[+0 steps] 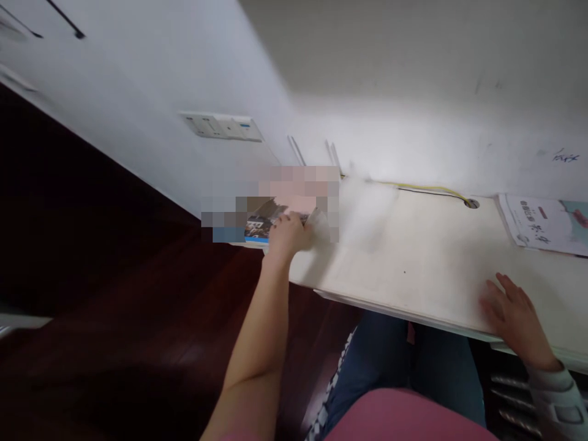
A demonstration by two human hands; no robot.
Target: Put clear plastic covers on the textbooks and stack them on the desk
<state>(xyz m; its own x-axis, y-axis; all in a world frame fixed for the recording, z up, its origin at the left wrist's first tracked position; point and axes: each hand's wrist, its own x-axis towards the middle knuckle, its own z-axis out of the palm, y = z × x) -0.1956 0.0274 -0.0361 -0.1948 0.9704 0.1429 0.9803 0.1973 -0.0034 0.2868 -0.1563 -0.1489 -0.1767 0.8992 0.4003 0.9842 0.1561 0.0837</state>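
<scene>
The book (257, 228) lies under the left hand (289, 234), whose grip is unclear; the right hand (511, 311), fingers spread, is well apart.

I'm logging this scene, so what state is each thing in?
Left hand: bent, at the printed item; grip unclear
Right hand: open, holding nothing visible
Printed item: partly obscured
Booklet: lying flat
Socket panel: no plug visible
Yellow cable: reaching the cable hole
Cable hole: uncovered

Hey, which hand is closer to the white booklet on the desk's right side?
Right. The right hand is at the near edge of the desk, in front of the white booklet; the left hand is far to its left, at a picture-covered book.
</scene>
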